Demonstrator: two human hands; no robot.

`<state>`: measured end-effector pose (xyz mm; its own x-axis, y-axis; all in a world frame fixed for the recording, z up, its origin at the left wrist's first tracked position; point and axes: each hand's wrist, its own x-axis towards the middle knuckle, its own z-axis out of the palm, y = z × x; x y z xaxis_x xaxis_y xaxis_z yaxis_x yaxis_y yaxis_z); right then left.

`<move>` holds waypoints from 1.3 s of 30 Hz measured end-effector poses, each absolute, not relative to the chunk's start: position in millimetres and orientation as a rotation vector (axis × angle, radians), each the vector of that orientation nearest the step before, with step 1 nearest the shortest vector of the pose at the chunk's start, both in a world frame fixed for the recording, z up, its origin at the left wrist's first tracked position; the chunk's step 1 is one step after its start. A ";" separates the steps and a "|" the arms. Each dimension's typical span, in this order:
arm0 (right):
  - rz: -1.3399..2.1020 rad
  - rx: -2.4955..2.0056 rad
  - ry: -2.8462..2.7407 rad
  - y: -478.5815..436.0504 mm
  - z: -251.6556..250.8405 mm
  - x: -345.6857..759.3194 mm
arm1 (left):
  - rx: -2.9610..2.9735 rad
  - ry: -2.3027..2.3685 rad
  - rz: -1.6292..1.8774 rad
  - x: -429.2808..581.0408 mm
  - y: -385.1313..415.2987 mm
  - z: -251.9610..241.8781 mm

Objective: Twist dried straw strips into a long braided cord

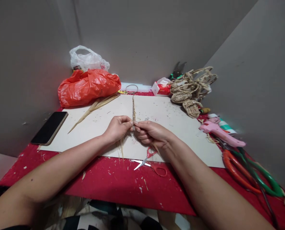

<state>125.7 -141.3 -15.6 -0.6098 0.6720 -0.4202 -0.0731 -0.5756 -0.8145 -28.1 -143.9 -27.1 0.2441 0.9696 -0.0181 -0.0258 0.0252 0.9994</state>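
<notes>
A thin, knobbly braided straw cord (pixel 133 107) runs straight away from me over the white board. My left hand (pixel 117 129) pinches its near end between thumb and finger. From the other side, my right hand (pixel 150 131) pinches the same end, its remaining fingers curled. Pale loose straw strands (pixel 121 149) hang below my left hand. A thin round loop (pixel 132 89) lies at the cord's far end; I cannot tell whether they are joined. Just below my right hand, red-handled scissors (pixel 146 162) lie spread apart, partly hidden by the wrist.
The white board (pixel 84 142) covers much of the red tabletop (pixel 104 179). On the left are a phone (pixel 50 127), an orange bag (pixel 89 87) and straw leaves (pixel 91 108). To the right are rope coils (pixel 190 86), a pink glue gun (pixel 222 133) and large shears (pixel 238 171).
</notes>
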 end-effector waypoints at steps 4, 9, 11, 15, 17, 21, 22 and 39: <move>2.252 -0.971 -0.918 -141.8 -19.3 122.2 | 1.365 1.034 0.986 -34.4 -142.1 -21.5; 2.175 -1.067 -0.878 -145.3 -17.3 117.9 | 1.388 1.065 0.802 -42.2 -139.9 -7.9; 2.099 -1.151 -0.895 -147.7 -15.8 114.9 | 1.410 1.092 0.746 -43.4 -139.6 -5.3; 1.950 -1.258 -0.908 -153.6 -15.2 106.6 | 1.501 1.147 0.719 -41.8 -144.2 -7.0; 1.916 -1.253 -0.879 -156.2 -16.2 102.8 | 1.597 1.178 0.745 -40.2 -148.8 -9.6; 1.913 -1.198 -0.827 -159.5 -19.1 98.4 | 1.835 1.305 0.767 -36.4 -159.6 -12.7; 1.918 -1.184 -0.823 -159.9 -19.7 97.8 | 1.885 1.338 0.759 -35.2 -162.3 -12.8; 2.147 -1.066 -0.912 -148.2 -15.7 114.9 | 1.793 1.220 0.790 -42.9 -143.2 -8.2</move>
